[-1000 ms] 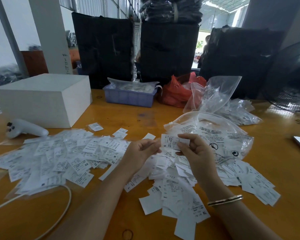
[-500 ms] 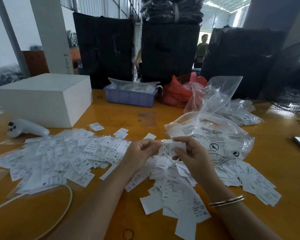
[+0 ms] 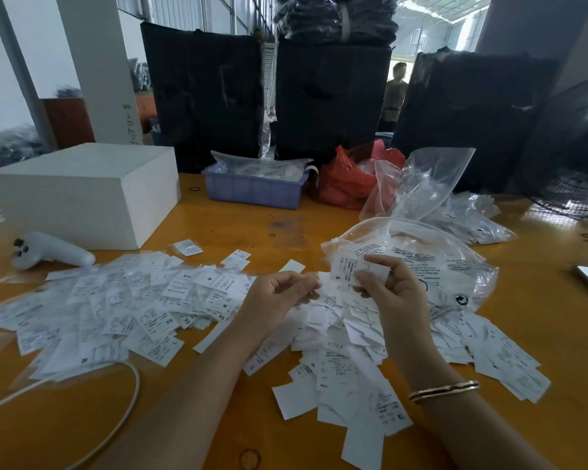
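Daylight floods in from the far side, through the openings behind the black bales (image 3: 333, 100), so these stand as dark, nearly featureless masses against blown-out gaps. The orange worktop (image 3: 224, 225) is evenly and softly lit, with a bright glare patch at the far right. Shadows under the paper labels (image 3: 123, 310) are faint. Wide-angle distortion bends the pillar (image 3: 95, 62) at the left edge. The left labels smear with blur; the centre stays sharper.

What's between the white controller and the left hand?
In the head view, a heap of small white printed paper labels lies between the white plastic controller and the left hand.
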Demonstrator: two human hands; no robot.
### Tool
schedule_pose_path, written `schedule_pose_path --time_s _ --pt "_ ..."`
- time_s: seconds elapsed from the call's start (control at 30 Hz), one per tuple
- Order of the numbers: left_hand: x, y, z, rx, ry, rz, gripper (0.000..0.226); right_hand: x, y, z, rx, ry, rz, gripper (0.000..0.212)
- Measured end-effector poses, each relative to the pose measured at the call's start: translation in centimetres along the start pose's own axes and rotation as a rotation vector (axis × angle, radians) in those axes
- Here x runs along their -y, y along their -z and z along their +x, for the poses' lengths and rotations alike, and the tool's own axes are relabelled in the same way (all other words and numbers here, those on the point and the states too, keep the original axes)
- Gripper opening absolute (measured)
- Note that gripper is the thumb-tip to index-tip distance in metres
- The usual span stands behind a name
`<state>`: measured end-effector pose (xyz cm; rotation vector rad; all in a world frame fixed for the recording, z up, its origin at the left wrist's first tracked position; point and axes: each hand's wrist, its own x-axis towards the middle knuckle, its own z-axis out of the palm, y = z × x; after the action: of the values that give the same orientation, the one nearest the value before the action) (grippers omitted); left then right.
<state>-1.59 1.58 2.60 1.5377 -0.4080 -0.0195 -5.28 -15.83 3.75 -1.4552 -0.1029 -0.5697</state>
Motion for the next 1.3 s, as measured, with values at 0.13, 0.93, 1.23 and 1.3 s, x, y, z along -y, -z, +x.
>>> schedule_pose_path --time_s 0.13,0.93,1.23,1.3 --pt "-0.1 0.0 0.0 0.004 0.004 -0.027 0.032 -0.3 -0.4 -0.2 0.04 0.007 -0.069 0.02" --pt "0.0 0.0 0.1 -0.029 -0.018 0.119 0.011 -0.9 -1.3 -0.9 0.198 -0.061 -0.277 0.019" --pt "-1.2 2.8 0.2 -0.402 -0.042 0.297 0.006 -1.0 -0.8 -0.8 0.41 0.174 -0.692 0.032" --pt "-1.2 4.5 0.4 -0.591 -0.079 0.497 0.015 -1.2 -0.4 -0.4 0.648 0.235 -0.946 0.03"
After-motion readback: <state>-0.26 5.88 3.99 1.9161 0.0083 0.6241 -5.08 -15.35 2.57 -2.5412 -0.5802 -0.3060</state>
